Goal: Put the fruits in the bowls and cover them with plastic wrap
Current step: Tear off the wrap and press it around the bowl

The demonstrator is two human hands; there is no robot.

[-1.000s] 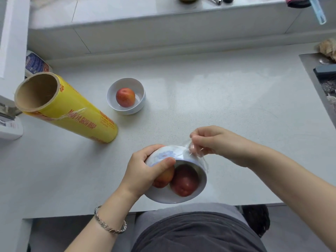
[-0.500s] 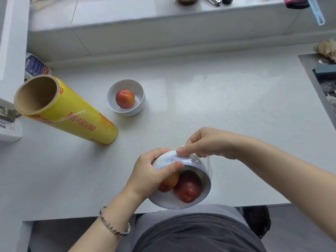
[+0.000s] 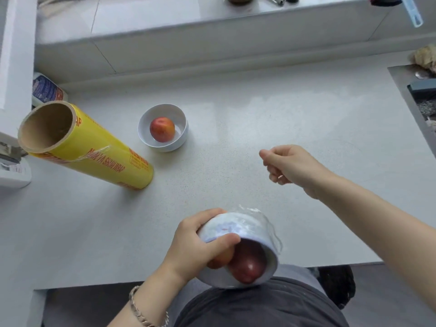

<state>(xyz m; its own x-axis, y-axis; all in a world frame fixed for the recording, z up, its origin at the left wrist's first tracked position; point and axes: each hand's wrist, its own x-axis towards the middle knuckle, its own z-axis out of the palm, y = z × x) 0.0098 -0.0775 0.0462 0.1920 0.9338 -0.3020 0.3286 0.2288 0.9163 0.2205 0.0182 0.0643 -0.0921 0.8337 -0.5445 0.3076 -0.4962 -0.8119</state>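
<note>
The left hand [image 3: 193,251] grips the tipped, wrapped bowl [image 3: 238,226] of fruit [image 3: 247,265] at the bottom middle, over the counter [image 3: 271,119] edge. The right hand [image 3: 290,166] is curled, holding nothing. A yellow roll [image 3: 101,156] and another bowl [image 3: 182,119] sit upper left.

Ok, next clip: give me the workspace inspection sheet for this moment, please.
Surface: pale speckled counter.
Job's things: near bowl tilted at the counter's front edge, two fruits inside, film crinkled round its wall; far bowl upright, uncovered, one fruit in it; yellow wrap roll lying on its side.
Clutter: printed packet and white device at the left edge.
Grippers: left hand has its grip round the near bowl, thumb across the mouth; right hand apart from it, fingers curled, nothing visibly held.
Cables: nothing seen.
Surroundings: ledge behind, small items on it; sink at right.
</note>
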